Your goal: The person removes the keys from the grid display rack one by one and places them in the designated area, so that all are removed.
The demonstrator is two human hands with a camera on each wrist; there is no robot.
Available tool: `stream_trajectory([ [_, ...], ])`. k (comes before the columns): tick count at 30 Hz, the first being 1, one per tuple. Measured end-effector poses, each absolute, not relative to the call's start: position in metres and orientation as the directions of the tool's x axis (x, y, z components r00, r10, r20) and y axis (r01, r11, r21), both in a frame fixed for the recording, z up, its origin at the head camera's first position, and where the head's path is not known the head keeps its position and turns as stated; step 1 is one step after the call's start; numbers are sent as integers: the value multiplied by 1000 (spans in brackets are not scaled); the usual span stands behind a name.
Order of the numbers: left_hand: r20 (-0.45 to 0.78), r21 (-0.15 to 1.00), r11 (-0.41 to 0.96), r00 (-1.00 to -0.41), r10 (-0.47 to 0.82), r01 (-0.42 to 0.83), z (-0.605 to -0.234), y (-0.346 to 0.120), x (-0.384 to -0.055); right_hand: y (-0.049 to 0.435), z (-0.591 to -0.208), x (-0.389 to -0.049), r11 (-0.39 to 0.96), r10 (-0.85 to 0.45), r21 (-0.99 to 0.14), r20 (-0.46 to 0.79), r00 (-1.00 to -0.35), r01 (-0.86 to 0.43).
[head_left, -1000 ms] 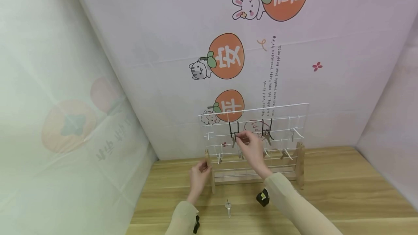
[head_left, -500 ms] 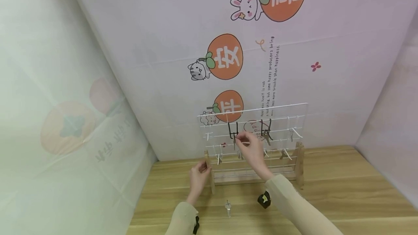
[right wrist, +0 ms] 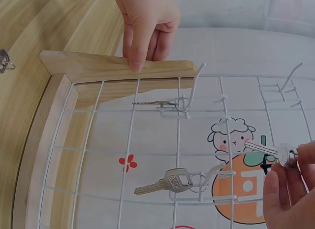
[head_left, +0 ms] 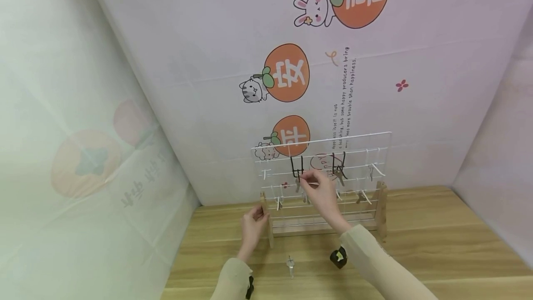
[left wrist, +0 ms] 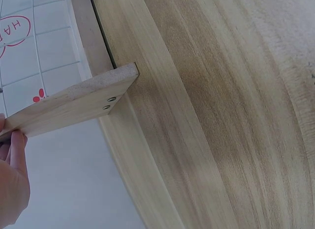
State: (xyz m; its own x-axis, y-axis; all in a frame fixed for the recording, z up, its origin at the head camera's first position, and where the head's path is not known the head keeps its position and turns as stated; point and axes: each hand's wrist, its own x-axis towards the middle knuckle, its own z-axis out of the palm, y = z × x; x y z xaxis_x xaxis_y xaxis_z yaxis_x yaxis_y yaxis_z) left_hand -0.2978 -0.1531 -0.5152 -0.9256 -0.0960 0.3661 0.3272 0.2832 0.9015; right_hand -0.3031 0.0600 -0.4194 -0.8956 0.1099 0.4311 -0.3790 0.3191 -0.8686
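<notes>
My right hand [head_left: 322, 193] is at the left black hook [head_left: 297, 170] of a white wire grid rack [head_left: 325, 140]. In the right wrist view its thumb and fingers pinch a silver key [right wrist: 266, 149] by the head, close to the ring; the fingers partly cover the hook there. Whether the ring is on the hook, I cannot tell. With my left hand [head_left: 252, 226] I grip the rack's left wooden side post [left wrist: 74, 101], thumb on one face and fingers on the other.
Several keys hang on white hooks, one key [right wrist: 172, 181] near the right hand. Another key [head_left: 341, 177] hangs from the right black hook. A loose key [head_left: 290, 266] lies on the wooden table [head_left: 437, 226] before the rack. Printed cloth [head_left: 208, 105] stands behind.
The head view has shifted slightly. Both hands keep their places, and the key under the right fingers has turned a little.
</notes>
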Motion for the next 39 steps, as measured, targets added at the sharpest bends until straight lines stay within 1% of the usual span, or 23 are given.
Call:
stream_trajectory([
  [4, 367, 900, 288, -925, -98, 327, -514, -153, -298, 61, -419, -303, 317, 111, -865, 442, -890, -390],
  [10, 372, 896, 311, -918, -139, 316, -538, -154, -314, 62, -419, -303, 325, 109, -861, 445, -889, -392],
  [14, 376, 898, 303, -914, -152, 319, -548, -156, -321, 63, -419, -302, 329, 100, -858, 447, -889, -394],
  [19, 362, 903, 305, -917, -166, 302, -543, -155, -318, 66, -417, -301, 329, 79, -855, 449, -890, -402],
  [25, 379, 889, 324, -918, -121, 324, -523, -151, -306, 69, -417, -300, 313, 67, -852, 460, -885, -419],
  [27, 380, 888, 326, -917, -120, 325, -525, -152, -308, 69, -417, -300, 303, 63, -851, 466, -883, -428],
  [32, 376, 893, 317, -916, -140, 318, -542, -157, -319, 70, -416, -297, 296, 50, -845, 479, -877, -445],
  [39, 367, 909, 254, -923, -116, 329, -551, -162, -322, 71, -418, -288, 293, 34, -855, 456, -889, -427],
])
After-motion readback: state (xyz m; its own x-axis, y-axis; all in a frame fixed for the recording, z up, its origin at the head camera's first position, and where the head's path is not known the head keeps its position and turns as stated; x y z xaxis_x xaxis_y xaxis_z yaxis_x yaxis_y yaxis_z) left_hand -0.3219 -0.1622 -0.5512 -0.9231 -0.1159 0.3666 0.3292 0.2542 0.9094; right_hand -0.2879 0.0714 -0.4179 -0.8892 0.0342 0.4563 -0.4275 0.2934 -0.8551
